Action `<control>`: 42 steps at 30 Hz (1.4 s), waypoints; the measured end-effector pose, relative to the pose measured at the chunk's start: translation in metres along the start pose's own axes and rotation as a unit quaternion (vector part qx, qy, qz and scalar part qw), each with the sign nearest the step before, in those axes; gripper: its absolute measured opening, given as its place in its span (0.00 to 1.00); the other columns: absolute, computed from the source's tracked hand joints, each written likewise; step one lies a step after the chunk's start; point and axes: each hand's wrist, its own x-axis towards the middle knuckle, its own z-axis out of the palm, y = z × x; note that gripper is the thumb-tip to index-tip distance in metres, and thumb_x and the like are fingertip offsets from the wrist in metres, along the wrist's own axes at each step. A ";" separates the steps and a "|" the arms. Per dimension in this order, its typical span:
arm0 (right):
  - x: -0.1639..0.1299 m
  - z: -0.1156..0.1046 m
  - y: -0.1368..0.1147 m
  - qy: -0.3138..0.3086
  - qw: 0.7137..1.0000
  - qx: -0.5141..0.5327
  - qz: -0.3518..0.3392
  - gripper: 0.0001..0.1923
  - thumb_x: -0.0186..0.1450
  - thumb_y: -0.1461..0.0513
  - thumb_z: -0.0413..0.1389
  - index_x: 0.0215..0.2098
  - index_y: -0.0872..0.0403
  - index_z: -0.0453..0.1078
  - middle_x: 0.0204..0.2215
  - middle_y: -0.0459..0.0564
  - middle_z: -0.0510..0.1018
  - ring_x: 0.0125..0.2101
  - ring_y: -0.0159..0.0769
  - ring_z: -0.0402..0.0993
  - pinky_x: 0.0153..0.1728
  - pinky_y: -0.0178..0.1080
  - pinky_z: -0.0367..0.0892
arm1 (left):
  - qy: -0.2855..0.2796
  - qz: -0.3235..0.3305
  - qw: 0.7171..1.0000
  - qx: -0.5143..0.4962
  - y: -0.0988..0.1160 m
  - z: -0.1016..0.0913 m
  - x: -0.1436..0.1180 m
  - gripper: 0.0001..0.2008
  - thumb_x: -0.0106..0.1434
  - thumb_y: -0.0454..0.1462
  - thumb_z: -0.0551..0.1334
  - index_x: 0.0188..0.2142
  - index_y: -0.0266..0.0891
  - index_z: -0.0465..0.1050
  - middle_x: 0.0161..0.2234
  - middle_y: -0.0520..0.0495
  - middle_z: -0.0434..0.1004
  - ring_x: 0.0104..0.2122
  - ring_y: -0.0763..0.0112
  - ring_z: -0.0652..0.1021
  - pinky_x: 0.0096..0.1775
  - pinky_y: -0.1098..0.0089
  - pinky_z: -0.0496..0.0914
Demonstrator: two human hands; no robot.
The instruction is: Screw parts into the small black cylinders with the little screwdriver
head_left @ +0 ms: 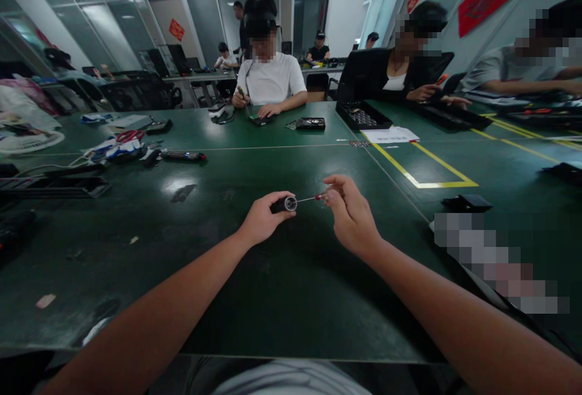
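Note:
My left hand (266,218) grips a small dark cylinder (284,204) whose round, silvery open end is turned toward my other hand. Between thumb and fingers, my right hand (350,210) pinches a thin screwdriver (321,196) with a reddish handle. Its slim metal shaft points left and its tip reaches the cylinder's open end. How deep the tip sits inside cannot be made out. Both hands are held above the green table (218,273).
Red-handled scissors (130,136) and a dark pen-like tool (184,156) lie at the left. A black tray (364,116), white paper (391,135) and yellow tape (443,185) are right of centre. A small black block (467,202) lies nearer. Co-workers sit across the table.

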 end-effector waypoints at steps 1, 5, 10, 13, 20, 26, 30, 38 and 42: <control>0.000 0.000 0.000 -0.004 1.000 0.007 0.007 0.13 0.73 0.59 0.46 0.51 0.52 0.67 0.33 0.48 0.76 0.33 0.38 0.74 0.35 0.41 0.68 | -0.002 0.000 1.000 -0.001 -0.001 0.000 0.000 0.20 0.59 0.35 0.71 0.51 0.43 0.76 0.49 0.45 0.79 0.50 0.60 0.77 0.56 0.55 0.67; 0.002 -0.003 -0.007 -0.007 1.000 -0.009 0.014 0.16 0.75 0.54 0.44 0.45 0.50 0.73 0.28 0.47 0.77 0.29 0.38 0.75 0.33 0.41 0.66 | -0.009 0.017 1.000 0.014 0.000 0.001 0.000 0.23 0.59 0.36 0.71 0.54 0.46 0.76 0.51 0.45 0.79 0.52 0.60 0.76 0.58 0.54 0.66; 0.002 -0.001 -0.007 -0.002 0.999 -0.032 -0.018 0.13 0.73 0.58 0.48 0.52 0.52 0.69 0.31 0.49 0.78 0.30 0.38 0.75 0.34 0.42 0.68 | 0.001 0.013 1.000 0.009 0.000 0.001 0.001 0.22 0.58 0.34 0.71 0.53 0.45 0.76 0.51 0.45 0.79 0.51 0.60 0.77 0.58 0.54 0.66; 0.000 0.002 -0.001 0.011 1.000 -0.017 -0.017 0.13 0.72 0.60 0.48 0.53 0.53 0.65 0.35 0.50 0.77 0.34 0.39 0.75 0.37 0.42 0.69 | 0.002 0.007 1.000 -0.001 0.000 0.001 0.002 0.21 0.58 0.34 0.71 0.52 0.44 0.77 0.50 0.45 0.79 0.51 0.60 0.77 0.58 0.55 0.66; 0.003 -0.003 -0.006 -0.006 1.000 -0.023 0.012 0.15 0.74 0.54 0.46 0.43 0.50 0.73 0.27 0.46 0.78 0.28 0.37 0.75 0.32 0.40 0.67 | -0.002 0.021 1.000 0.012 0.002 0.000 0.001 0.20 0.58 0.34 0.72 0.51 0.45 0.77 0.48 0.47 0.80 0.50 0.63 0.77 0.57 0.57 0.67; 0.002 0.003 0.001 0.018 0.998 0.040 0.033 0.13 0.71 0.57 0.52 0.51 0.52 0.67 0.34 0.49 0.79 0.33 0.38 0.77 0.35 0.42 0.71 | 0.002 0.011 1.000 0.006 0.003 0.000 0.001 0.20 0.58 0.34 0.71 0.51 0.43 0.77 0.49 0.45 0.79 0.49 0.61 0.77 0.57 0.56 0.67; 0.006 0.010 0.011 0.041 0.978 0.155 0.133 0.15 0.70 0.50 0.53 0.42 0.52 0.70 0.32 0.49 0.77 0.31 0.36 0.75 0.35 0.43 0.74 | -0.003 0.030 0.999 0.022 0.006 0.001 0.000 0.20 0.58 0.34 0.71 0.51 0.43 0.77 0.48 0.45 0.80 0.49 0.61 0.77 0.56 0.56 0.67; 0.012 0.014 0.029 0.082 0.905 0.327 0.260 0.17 0.67 0.46 0.55 0.33 0.51 0.67 0.23 0.42 0.69 0.22 0.32 0.68 0.30 0.42 0.76 | 0.014 0.066 0.997 0.043 0.015 -0.002 0.000 0.20 0.59 0.33 0.71 0.51 0.43 0.77 0.50 0.45 0.80 0.51 0.61 0.77 0.57 0.57 0.68; 0.008 0.015 0.022 0.092 0.948 0.242 0.183 0.16 0.69 0.48 0.54 0.39 0.52 0.69 0.29 0.45 0.75 0.28 0.33 0.74 0.35 0.42 0.75 | 0.017 0.051 0.997 0.047 0.014 -0.002 0.000 0.20 0.59 0.34 0.71 0.51 0.43 0.77 0.50 0.45 0.80 0.51 0.60 0.77 0.57 0.56 0.67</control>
